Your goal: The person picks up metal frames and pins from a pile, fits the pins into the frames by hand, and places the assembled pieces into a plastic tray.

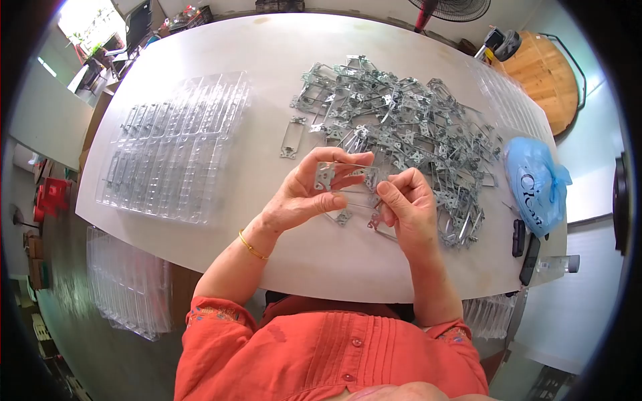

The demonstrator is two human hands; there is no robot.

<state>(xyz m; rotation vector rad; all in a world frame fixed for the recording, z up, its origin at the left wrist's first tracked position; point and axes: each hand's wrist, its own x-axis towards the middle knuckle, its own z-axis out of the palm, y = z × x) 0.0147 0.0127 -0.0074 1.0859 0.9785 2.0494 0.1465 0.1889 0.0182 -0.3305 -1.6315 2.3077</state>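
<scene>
My left hand [304, 187] is curled around one end of a metal wire-frame bracket [325, 175], a long narrow part with a punched plate at its end. My right hand [409, 208] pinches the bracket's other end between thumb and fingers, hiding much of it. Just beneath the hands lies another bracket [344, 217], partly covered. Beyond them spreads a large tangled pile of similar brackets [401, 127]. A single bracket [292, 138] lies apart, left of the pile. To the left, a clear plastic tray [190, 144] has brackets in some of its slots.
More clear trays [511, 100] lie at the table's far right, and stacked trays [127, 284] stand below its left edge. A blue plastic bag [535, 184], a black device [530, 260] and a clear bottle [558, 264] sit along the right edge of the white table [321, 264].
</scene>
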